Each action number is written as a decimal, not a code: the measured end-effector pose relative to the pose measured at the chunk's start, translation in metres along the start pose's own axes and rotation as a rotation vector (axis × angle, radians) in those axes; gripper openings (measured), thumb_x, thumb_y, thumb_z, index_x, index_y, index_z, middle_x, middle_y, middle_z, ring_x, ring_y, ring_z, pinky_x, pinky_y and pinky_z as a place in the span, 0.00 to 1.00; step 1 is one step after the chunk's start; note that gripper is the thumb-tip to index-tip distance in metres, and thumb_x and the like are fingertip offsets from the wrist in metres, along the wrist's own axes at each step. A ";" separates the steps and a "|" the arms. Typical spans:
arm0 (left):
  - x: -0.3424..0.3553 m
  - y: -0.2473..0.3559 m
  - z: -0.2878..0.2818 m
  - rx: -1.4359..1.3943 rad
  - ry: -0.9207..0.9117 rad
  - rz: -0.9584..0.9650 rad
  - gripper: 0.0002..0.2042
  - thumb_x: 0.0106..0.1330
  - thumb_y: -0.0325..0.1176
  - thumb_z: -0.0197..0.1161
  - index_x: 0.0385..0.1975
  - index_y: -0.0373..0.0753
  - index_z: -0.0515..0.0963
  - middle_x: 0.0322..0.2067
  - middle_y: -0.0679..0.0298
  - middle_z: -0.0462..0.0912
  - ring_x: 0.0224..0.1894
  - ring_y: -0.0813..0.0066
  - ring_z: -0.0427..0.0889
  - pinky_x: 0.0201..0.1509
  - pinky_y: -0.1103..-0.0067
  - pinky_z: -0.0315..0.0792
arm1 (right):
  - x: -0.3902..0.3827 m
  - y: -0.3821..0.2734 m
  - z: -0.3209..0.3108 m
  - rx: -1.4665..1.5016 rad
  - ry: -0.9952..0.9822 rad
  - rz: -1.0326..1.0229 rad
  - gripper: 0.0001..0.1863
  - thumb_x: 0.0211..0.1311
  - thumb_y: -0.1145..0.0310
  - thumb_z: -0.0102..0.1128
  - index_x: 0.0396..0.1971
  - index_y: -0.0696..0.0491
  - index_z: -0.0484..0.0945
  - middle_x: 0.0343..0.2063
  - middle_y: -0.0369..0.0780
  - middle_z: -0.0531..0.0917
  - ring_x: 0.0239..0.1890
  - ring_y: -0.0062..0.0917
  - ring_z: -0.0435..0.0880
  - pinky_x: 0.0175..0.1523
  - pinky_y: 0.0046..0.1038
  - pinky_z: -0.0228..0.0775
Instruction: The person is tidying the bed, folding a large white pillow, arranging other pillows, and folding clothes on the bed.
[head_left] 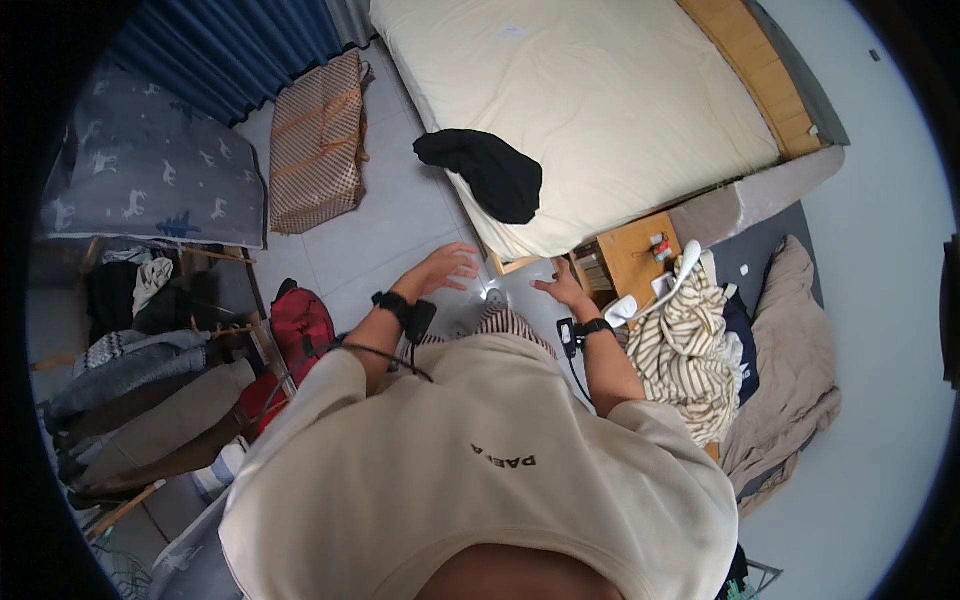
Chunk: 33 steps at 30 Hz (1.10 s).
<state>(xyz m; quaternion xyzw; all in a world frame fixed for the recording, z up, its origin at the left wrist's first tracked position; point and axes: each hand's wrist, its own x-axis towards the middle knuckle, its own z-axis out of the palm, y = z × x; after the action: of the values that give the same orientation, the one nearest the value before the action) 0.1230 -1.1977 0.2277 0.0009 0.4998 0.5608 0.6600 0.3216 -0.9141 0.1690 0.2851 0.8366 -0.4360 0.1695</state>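
Observation:
My left hand point(446, 270) hovers in front of me with its fingers apart and nothing in it. To its right, my right hand point(564, 286) also holds nothing, its thumb and fingers spread. Neither hand touches anything. Ahead of them, a black piece of cloth point(490, 172), perhaps a garment, lies bunched at the near edge of the bed point(600, 110) with its cream fitted sheet. Each wrist wears a black strap with a small device and a cable. Just right of my right hand stands a wooden nightstand point(640, 255).
A white desk lamp point(688, 262) and striped cloth point(680, 360) are at the right, beside a brown quilt point(790, 370). A checked storage bag point(325, 150) sits on the grey floor at the left. Nearer are a red backpack point(300, 325) and a rack with clothes point(150, 400).

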 end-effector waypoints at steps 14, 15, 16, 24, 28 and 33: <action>-0.019 -0.043 -0.103 -0.231 0.367 -0.164 0.16 0.69 0.33 0.54 0.56 0.43 0.68 0.49 0.58 0.77 0.51 0.65 0.77 0.52 0.67 0.75 | 0.286 0.024 0.056 0.058 0.155 0.367 0.65 0.36 0.58 0.79 0.67 0.57 0.39 0.60 0.62 0.54 0.58 0.51 0.67 0.61 0.40 0.66; -0.016 -0.045 -0.106 -0.235 0.385 -0.177 0.16 0.69 0.33 0.54 0.56 0.43 0.68 0.49 0.58 0.77 0.51 0.65 0.77 0.52 0.67 0.75 | 0.296 0.021 0.055 0.184 0.169 0.426 0.66 0.34 0.60 0.80 0.68 0.56 0.38 0.60 0.61 0.53 0.57 0.49 0.69 0.57 0.41 0.71; -0.010 -0.042 -0.105 -0.214 0.397 -0.184 0.16 0.69 0.34 0.54 0.56 0.42 0.69 0.49 0.58 0.77 0.51 0.65 0.77 0.52 0.67 0.75 | 0.308 0.020 0.050 0.518 0.122 0.546 0.64 0.39 0.68 0.78 0.68 0.54 0.34 0.56 0.59 0.62 0.49 0.43 0.77 0.42 0.38 0.80; 0.040 -0.031 -0.099 -0.172 0.351 -0.220 0.16 0.65 0.37 0.60 0.52 0.45 0.72 0.44 0.62 0.79 0.46 0.72 0.79 0.48 0.70 0.75 | 0.327 0.044 0.070 0.980 0.037 0.583 0.30 0.48 0.75 0.73 0.46 0.63 0.62 0.27 0.44 0.80 0.24 0.30 0.81 0.27 0.29 0.76; 0.035 -0.018 -0.097 -0.066 0.328 -0.263 0.17 0.66 0.38 0.58 0.53 0.43 0.71 0.44 0.64 0.79 0.47 0.72 0.79 0.49 0.69 0.74 | 0.295 0.023 0.083 0.571 -0.290 0.284 0.21 0.48 0.66 0.73 0.41 0.55 0.74 0.29 0.38 0.80 0.21 0.26 0.79 0.26 0.29 0.75; 0.047 0.020 -0.098 0.065 0.277 -0.189 0.15 0.66 0.37 0.56 0.51 0.43 0.71 0.44 0.63 0.79 0.48 0.71 0.79 0.50 0.67 0.73 | 0.257 0.039 0.068 0.504 -0.471 0.103 0.22 0.48 0.65 0.69 0.45 0.50 0.76 0.36 0.36 0.79 0.24 0.27 0.78 0.27 0.29 0.76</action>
<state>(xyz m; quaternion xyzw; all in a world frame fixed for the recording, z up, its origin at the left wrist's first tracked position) 0.0375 -1.2102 0.1588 -0.1020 0.6017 0.4745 0.6343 0.1479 -0.8685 -0.0306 0.2515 0.6250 -0.6737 0.3038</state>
